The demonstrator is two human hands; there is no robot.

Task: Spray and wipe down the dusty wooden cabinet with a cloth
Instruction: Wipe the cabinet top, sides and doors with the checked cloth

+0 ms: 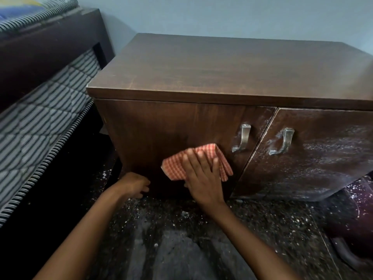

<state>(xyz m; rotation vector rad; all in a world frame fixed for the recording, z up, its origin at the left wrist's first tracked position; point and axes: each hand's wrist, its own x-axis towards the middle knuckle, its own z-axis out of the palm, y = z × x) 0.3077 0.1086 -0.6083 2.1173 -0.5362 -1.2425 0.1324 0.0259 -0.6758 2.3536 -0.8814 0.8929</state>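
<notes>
Risk: the right door (323,158) of the dark brown wooden cabinet (222,63) is thick with white dust and stands slightly ajar. A careless stroke past the left door's (161,126) edge could drag that dust back onto the wiped panel.
Risk: the folded cloth could snag on the silver metal handle (242,138) just beside it, bunch up and lose flat contact.
Risk: white specks lie on the dark speckled floor (222,229) under the cabinet. If the cloth dips past the door's bottom edge, it would likely pick them up.
Right hand: the right hand (203,174) lies flat with straight, spread fingers and presses the red-and-white checked cloth (175,168) against the left door.
Left hand: the left hand (134,183) sits at the left door's bottom left corner with its fingers curled toward the lower edge. Whether it grips that edge cannot be told.
Cloth: it is on the lower middle of the left door.
Spray: no bottle is in view.
Progress: the left door looks largely clean, while the right door seems untouched.
</notes>
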